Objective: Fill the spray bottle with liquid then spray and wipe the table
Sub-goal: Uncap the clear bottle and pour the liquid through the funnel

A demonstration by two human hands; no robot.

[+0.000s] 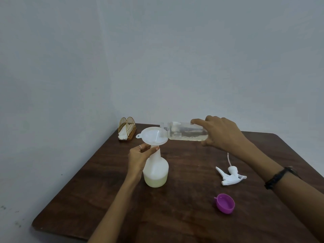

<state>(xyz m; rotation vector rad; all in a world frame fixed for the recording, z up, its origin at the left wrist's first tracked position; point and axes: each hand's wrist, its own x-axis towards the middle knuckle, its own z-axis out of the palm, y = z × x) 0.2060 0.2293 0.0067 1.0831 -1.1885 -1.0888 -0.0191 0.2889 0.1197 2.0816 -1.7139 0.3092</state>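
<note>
So we're mid-fill here, nowhere near spraying or wiping yet. Far left at the back corner of the wooden table (pixel 175 207) there's a little wire napkin holder (pixel 127 129) with white tissue in it, which I'd guess is for the wiping later. Next over, the left hand (pixel 138 158) is wrapped around the neck of the white spray bottle (pixel 156 170), steadying it right under the white funnel (pixel 154 135) that sits in its mouth. The bottle stands upright near the middle of the table and shows pale yellowish liquid only in roughly its bottom quarter, so plenty of room left. Over the funnel, the right hand (pixel 222 133) grips a clear plastic bottle (pixel 185 131) tipped about horizontal, mouth over the funnel's rim, with clear liquid still pooled along its lower side. Further right, the spray trigger head (pixel 230 175) lies on the table, not screwed on yet, and a purple cap (pixel 225 203) sits upside down nearer the front.
</note>
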